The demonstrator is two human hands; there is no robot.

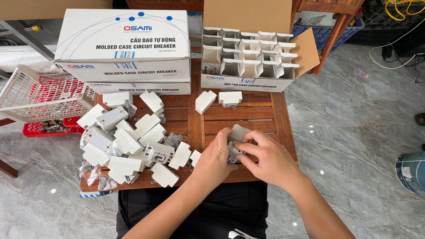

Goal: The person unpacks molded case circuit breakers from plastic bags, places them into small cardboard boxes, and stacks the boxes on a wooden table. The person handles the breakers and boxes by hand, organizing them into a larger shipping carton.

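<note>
My left hand (pixel 215 160) and my right hand (pixel 270 156) meet over the near right part of a wooden slatted table (pixel 248 114). Between them they grip a small white plastic breaker part (pixel 238 132) with a little clear bag of fittings under it. A pile of several similar white parts (pixel 128 141) lies to the left of my hands. Two more white parts (pixel 218 99) sit apart near the table's far middle.
An open cardboard box (pixel 248 62) with small white cartons in rows stands at the far right of the table. Two closed white boxes (pixel 128 44) are stacked at the far left. A white plastic basket (pixel 40 90) over a red one sits left. Grey tiled floor surrounds the table.
</note>
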